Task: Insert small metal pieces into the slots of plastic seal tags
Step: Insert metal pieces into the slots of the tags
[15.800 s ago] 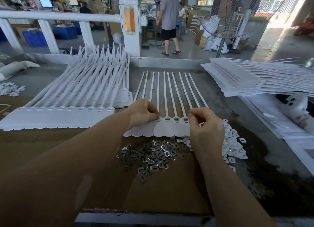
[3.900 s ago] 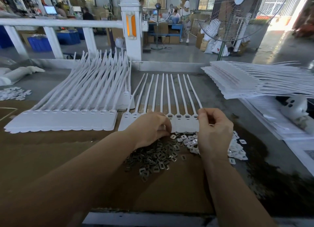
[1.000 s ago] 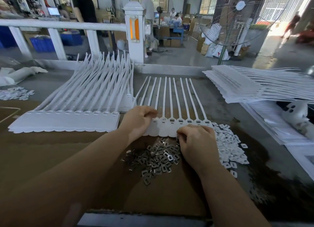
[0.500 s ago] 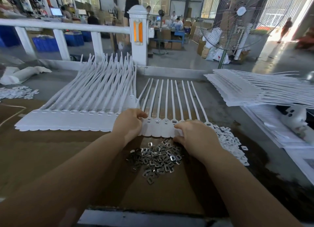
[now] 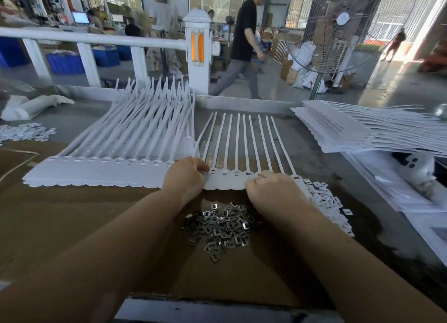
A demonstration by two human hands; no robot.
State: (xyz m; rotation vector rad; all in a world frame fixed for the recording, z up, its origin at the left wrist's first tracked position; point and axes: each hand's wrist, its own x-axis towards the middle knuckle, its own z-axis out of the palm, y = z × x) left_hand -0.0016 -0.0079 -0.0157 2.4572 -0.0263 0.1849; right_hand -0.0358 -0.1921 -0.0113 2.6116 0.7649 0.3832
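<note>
Looking across the bench, we see a brown cardboard sheet (image 5: 72, 226) covering the near part of the worktop. A finished stack of white tag strips (image 5: 101, 175) lies to the left, its long tails fanning up and away toward a white railing (image 5: 96, 38). Another pile of white strips (image 5: 358, 129) sits on the right, well apart from our hands. A heap of small white plastic caps (image 5: 329, 201) lies just right of the right wrist, and a second scatter of white caps (image 5: 24, 131) sits far left. A standing fan (image 5: 338, 27) rises beyond the bench, and a person in a black shirt (image 5: 244, 47) walks past behind the railing.

Directly below our hands lies the pile of small metal pieces (image 5: 220, 228), resting on the cardboard between the 2 forearms.

The strip of seal tags (image 5: 227, 181) we are working on lies flat in the middle, heads toward us and tails pointing away. Our left hand (image 5: 186, 177) covers the strip's left end, fingers curled down with the thumb at the tag's upper edge, gripping it. Our right hand (image 5: 271, 189) sits on the strip's right portion, knuckles up and fingers curled under, fingertips at the tag heads; whether they pinch a metal piece we cannot tell. Both forearms reach in from the bottom corners and hide the strip's 2 ends.
</note>
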